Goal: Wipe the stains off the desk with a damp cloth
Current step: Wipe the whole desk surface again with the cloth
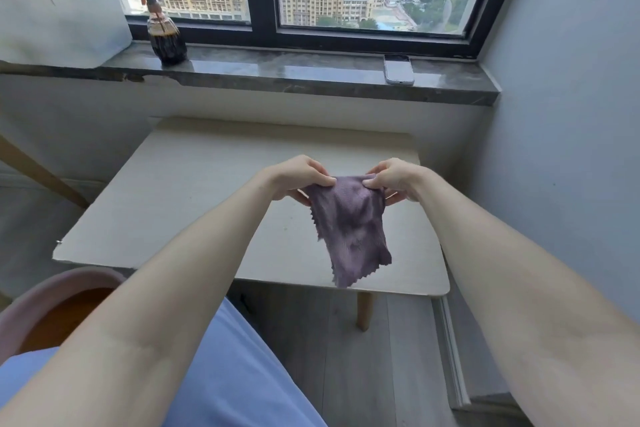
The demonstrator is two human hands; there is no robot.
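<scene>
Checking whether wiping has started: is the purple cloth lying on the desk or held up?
Held up. The left hand and right hand pinch the cloth by its top edge; it hangs open above the desk.

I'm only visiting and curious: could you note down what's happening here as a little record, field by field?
Setting: small pale desk below a window
Held item: purple cloth, hanging loose above the desk
Left side: left hand pinches the cloth's top edge
Right side: right hand pinches the top edge too
Ledge: windowsill with a spray bottle and a phone lying flat
Wiping: not yet begun
</scene>
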